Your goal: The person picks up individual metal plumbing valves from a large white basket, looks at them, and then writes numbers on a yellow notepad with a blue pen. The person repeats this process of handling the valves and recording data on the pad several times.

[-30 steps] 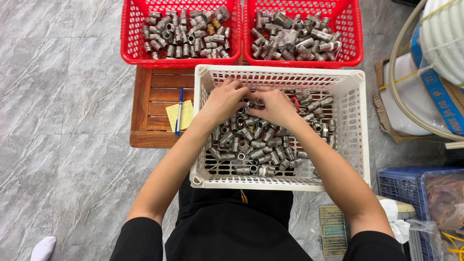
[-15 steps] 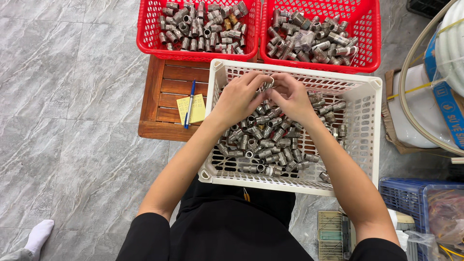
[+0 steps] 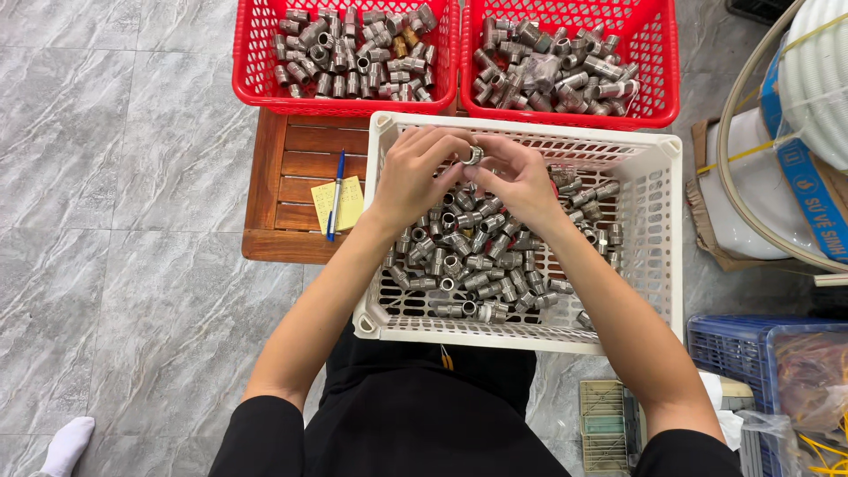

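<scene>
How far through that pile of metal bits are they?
Both red baskets already hold many fittings. The left hand and right hand hold one fitting between them over the white basket, where a thick layer of fittings remains.

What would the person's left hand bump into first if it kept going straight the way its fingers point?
Probably the right hand: the left hand points across at it, both pinching one small metal fitting above the white basket. Depth is unclear.
</scene>
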